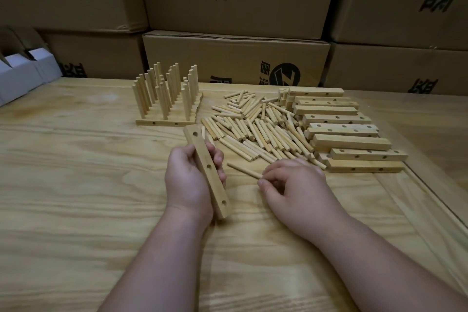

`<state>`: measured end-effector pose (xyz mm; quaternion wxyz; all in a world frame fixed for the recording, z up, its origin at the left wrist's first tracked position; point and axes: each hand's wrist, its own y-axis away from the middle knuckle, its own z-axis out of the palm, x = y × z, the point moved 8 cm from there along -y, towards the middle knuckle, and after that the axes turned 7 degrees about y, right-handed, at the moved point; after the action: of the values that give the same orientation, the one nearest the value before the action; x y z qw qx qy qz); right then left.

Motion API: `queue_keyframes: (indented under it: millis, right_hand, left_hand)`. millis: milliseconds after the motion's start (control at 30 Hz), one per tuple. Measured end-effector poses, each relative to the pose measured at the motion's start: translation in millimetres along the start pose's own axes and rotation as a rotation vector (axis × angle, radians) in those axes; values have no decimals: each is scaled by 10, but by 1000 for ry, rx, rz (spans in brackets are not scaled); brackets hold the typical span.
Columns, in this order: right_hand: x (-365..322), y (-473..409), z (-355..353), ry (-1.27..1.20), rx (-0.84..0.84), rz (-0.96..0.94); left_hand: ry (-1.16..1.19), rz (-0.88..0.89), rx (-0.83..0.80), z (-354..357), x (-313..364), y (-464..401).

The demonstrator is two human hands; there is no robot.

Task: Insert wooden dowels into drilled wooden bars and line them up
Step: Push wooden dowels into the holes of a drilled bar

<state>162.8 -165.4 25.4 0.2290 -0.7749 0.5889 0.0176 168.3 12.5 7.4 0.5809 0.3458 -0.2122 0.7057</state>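
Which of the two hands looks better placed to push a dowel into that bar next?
The right hand, probably. It already pinches a loose dowel, whose free end points toward the drilled bar. The left hand grips that bar, holes facing up, so it looks better suited to steadying it.

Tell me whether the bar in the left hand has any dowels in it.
Empty. The bar in the left hand shows three open holes, nothing in them.

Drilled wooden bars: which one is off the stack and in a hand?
The bar gripped by the left hand, three empty holes facing up.
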Motion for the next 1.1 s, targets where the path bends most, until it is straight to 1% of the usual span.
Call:
queue_keyframes:
  millis: [100, 200, 267, 367, 433, 533, 600, 667, 800, 933, 1100]
  right_hand:
    - [44, -7, -30, 11, 27, 51]
    - [107, -13, 2, 49, -6, 111]
    - [125, -10, 9, 68, -13, 135]
    - [146, -2, -6, 48, 5, 166]
    - [164, 2, -72, -31, 72, 190]
    - [196, 22, -213, -202, 223, 216]
    - [175, 48, -280, -282, 293, 204]
    - [125, 70, -316, -329, 323, 168]
    - [78, 71, -303, -349, 322, 115]
    - [88, 63, -283, -358, 312, 98]
    - [49, 67, -297, -341, 314, 54]
  left_hand:
    - [-66, -4, -20, 24, -19, 9]
    - [-192, 32, -35, 29, -31, -2]
    - [-282, 57, -74, 55, -42, -7]
    - [-368, 48, -79, 35, -73, -42]
    - [-417, 63, -60, 22, -61, -70]
    - [-499, 81, -36, 38, -35, -49]
    - [-513, 97, 2, 12, -28, -54]
    - [-523, 123, 5, 22, -21, -54]
    - [-518, 149, -18, 64, 3, -33]
    - [-498, 104, 21, 38, -28, -12]
    - [-478, 103, 28, 37, -31, 0]
